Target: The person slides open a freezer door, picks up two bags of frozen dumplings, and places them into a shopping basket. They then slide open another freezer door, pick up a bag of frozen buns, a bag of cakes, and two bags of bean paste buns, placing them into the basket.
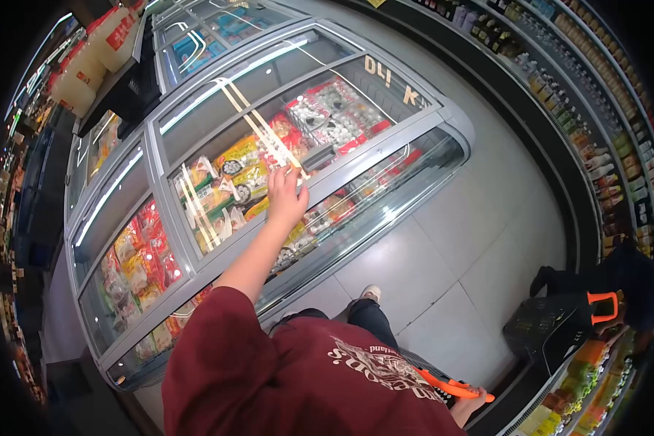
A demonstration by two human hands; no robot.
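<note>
My left hand (286, 196) reaches over a chest freezer with its fingers apart, at the front edge of a sliding glass lid (218, 120). Close to its fingertips is a dark grey lid handle (317, 157). Beneath the glass lie bagged frozen foods (243, 163) in yellow, red and white packs, with white-and-red bags (334, 109) in a wire section. Low on the right, my right hand (469, 404) is closed around the orange handle (443, 384) of a shopping basket. The basket's body is mostly hidden by my maroon shirt.
Another person (636, 283) in dark clothes stands at the right beside a black basket (548, 327) with an orange handle. Shelves of bottles (559, 109) curve along the right. More freezer sections (218, 33) continue at the back. Grey floor tiles (479, 240) lie between.
</note>
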